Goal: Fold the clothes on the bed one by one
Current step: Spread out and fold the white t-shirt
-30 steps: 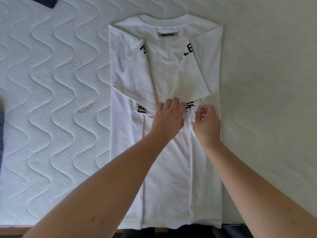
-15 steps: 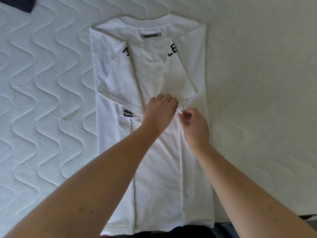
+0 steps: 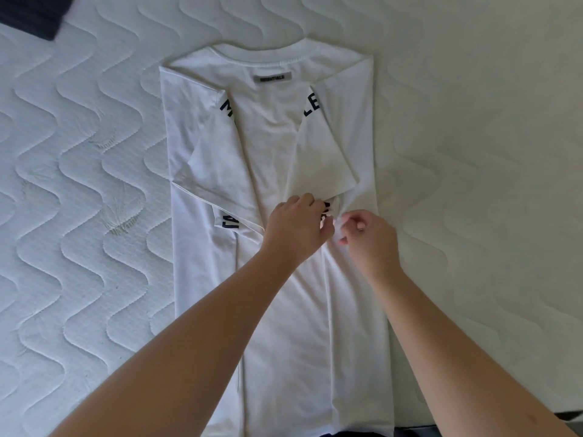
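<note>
A white quilted mattress (image 3: 79, 190) fills the view, and on it, centre, lies the white cotton T-shirt (image 3: 284, 326), collar far, both sides and sleeves folded inward so its black lettering shows only in fragments and its near hem is cut off. A dark fabric item (image 3: 31, 14) is cropped at the far left corner. The left hand (image 3: 295, 230) presses knuckles-up at the shirt's middle, fingertips hidden, so its grip is unclear; just beside it, the right hand (image 3: 367, 236) pinches a small fold of cloth.

White quilted mattress (image 3: 79, 247) with wavy stitching. A white T-shirt (image 3: 284, 137) lies flat near its middle, collar toward the far edge, both sides and sleeves folded inward. A dark garment (image 3: 31, 14) lies at the far left corner, partly out of frame.
</note>
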Demonstrator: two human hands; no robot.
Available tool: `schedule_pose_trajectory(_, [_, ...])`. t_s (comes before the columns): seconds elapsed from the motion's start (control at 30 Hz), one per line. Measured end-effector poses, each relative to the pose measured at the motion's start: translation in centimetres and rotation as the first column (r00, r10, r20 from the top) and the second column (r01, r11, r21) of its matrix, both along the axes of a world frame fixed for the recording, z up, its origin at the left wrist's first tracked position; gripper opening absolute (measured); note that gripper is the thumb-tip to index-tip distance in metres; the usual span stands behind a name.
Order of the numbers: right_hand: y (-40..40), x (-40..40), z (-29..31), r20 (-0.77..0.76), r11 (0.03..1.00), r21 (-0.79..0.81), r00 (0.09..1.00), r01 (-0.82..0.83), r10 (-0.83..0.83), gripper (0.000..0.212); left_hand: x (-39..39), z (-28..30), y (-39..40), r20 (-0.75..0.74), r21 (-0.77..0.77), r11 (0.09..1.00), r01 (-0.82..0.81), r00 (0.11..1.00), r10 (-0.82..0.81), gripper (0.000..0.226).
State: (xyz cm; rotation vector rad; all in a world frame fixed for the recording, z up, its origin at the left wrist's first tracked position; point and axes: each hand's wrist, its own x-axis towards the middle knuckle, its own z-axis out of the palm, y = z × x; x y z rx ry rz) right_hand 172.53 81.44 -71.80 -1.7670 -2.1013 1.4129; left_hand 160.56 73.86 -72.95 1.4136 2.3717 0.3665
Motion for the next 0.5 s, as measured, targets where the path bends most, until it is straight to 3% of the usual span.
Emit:
schedule_pose_trajectory(0.1, [1.5,-0.7,0.7,0.03,0.964,0.266,0.999,0.014,-0.023,0.023,-0.4,0.6,0.3,0.036,0.244,0.967,-0.074,0.997,0.068,0.019])
schedule_pose_trajectory(0.17, [2.2,-2.0,1.0,-0.028,0.929,0.37,0.999,-0.007,0.019,0.025,-1.1,0.4,0.7,-0.037,0.322,0.94,-0.112,0.991,0.131,0.022])
schedule_pose_trajectory(0.3, [3.3,-6.0,-0.4,0.018,0.835,0.516,0.977,-0.192,0.214,0.041,-2.3,-1.2,1.3,-0.258,0.03,0.981,-0.192,0.947,0.194,0.057])
schedule_pose_trajectory(0.43, [4.3,-9.1,-2.4,0.112,0.843,0.445,0.953,-0.301,0.281,0.058,-1.8,-3.2,0.9,-0.144,-0.141,0.979,-0.147,0.982,0.126,0.057])
schedule_pose_trajectory(0.5, [5.0,-9.2,-3.7,0.284,0.785,0.42,0.888,-0.455,0.363,0.061,-2.0,-2.9,1.1,-0.153,-0.145,0.978,-0.149,0.98,0.127,0.058])
